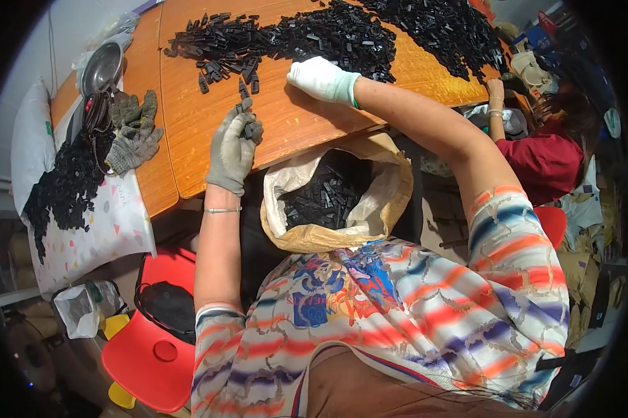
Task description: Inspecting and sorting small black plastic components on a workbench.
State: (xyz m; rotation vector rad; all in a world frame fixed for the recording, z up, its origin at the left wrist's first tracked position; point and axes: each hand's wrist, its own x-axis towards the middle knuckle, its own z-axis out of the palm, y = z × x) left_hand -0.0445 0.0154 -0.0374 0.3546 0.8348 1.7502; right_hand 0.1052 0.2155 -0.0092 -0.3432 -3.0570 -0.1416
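My left hand (232, 155), in a grey work glove, is closed around a few small black plastic pieces (249, 129) just above the table's near edge. One narrow black piece (243, 88) sticks up beyond its fingertips. My right hand (322, 79), in a white glove with a pale green cuff, rests at the near edge of a heap of similar black pieces (338, 38). Its fingers are curled under, so anything in them is hidden. Between my body and the table, an open tan sack (392, 209) with a whitish lining holds many black pieces (321, 200).
More black pieces (443, 35) spread across the orange wooden table (195, 143). At left lie grey gloves (134, 129), a metal bowl (101, 68) and a dark heap (67, 184) on a patterned cloth. A red chair (150, 355) stands lower left. A person in red (547, 160) works at right.
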